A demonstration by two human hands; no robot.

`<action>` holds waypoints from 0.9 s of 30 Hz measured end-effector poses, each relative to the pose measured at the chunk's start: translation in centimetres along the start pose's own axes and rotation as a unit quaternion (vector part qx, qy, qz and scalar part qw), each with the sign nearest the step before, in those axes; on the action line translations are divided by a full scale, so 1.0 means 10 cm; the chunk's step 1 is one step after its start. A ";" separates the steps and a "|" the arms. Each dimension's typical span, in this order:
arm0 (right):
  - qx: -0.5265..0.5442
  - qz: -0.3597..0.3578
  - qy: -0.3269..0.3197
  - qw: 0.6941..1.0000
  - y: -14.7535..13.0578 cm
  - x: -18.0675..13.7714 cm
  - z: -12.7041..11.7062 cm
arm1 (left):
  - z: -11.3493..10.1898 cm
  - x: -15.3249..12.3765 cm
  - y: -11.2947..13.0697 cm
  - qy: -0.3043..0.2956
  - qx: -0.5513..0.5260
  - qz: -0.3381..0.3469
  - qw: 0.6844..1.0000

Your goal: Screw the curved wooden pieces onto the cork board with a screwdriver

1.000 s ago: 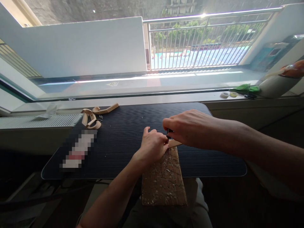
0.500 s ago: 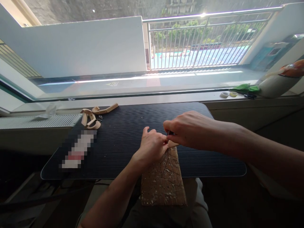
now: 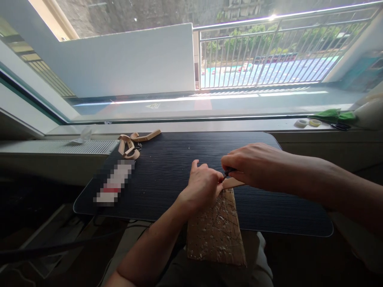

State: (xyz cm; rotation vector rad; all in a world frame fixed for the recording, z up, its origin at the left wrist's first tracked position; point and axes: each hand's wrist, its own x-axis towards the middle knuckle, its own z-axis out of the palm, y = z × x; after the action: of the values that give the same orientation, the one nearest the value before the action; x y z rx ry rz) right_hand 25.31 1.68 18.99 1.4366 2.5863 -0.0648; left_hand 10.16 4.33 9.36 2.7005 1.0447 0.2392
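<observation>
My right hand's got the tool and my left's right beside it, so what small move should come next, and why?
I'd probably shift your left hand slightly away from the lower end of the slim dark tool. Your right hand holds it at a slant, close by the left hand and the pale wooden piece, so a slip might catch you.
</observation>
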 end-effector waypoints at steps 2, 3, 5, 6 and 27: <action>0.000 -0.001 -0.004 1.000 -0.01 0.01 0.01 | -0.01 0.00 0.00 -0.003 -0.003 0.001 1.000; -0.003 0.000 -0.007 1.000 -0.02 0.02 0.01 | -0.01 -0.01 0.00 -0.002 -0.003 0.001 1.000; -0.015 0.009 -0.009 1.000 -0.04 0.03 0.01 | -0.02 -0.01 0.01 0.004 0.003 0.002 1.000; -0.024 0.018 -0.005 1.000 -0.05 0.03 0.01 | -0.01 -0.01 0.01 0.009 0.007 0.004 1.000; -0.035 0.024 -0.078 0.996 -0.11 0.04 -0.23 | 0.05 0.01 -0.01 0.029 0.018 0.007 0.999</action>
State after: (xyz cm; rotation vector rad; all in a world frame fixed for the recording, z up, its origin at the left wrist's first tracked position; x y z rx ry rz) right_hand 23.91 1.72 21.11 1.4078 2.4049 -0.0747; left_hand 10.31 4.40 8.89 2.7498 1.0565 0.3051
